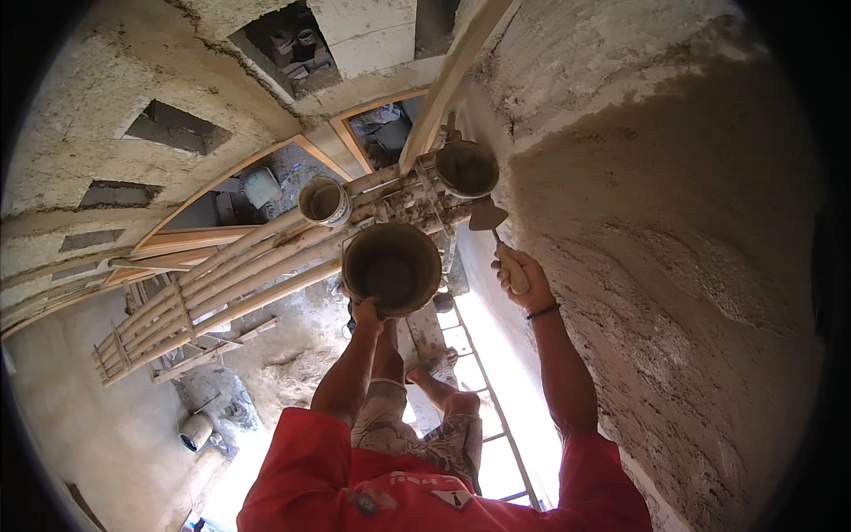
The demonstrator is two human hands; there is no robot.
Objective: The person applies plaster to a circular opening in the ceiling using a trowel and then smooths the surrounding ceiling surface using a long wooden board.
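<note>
My left hand (367, 310) grips the near rim of a dark round mortar bucket (390, 264), held over the bamboo scaffold. My right hand (519, 282) is closed around the wooden handle of a trowel (487, 215); its blade points up, just below a second dark bucket (467, 167) on the scaffold. A smaller pale bucket (324, 202) stands on the poles behind the held bucket, a little to the left. The rough plastered wall (656, 248), with a damp darker patch, rises to the right of my right hand.
Bamboo poles (222, 310) run to the lower left. An upright timber (443, 80) stands behind the buckets. Far below are a ladder (479, 373) near my feet and a barrel (198, 430). A plastered structure with openings (71, 151) curves along the upper left.
</note>
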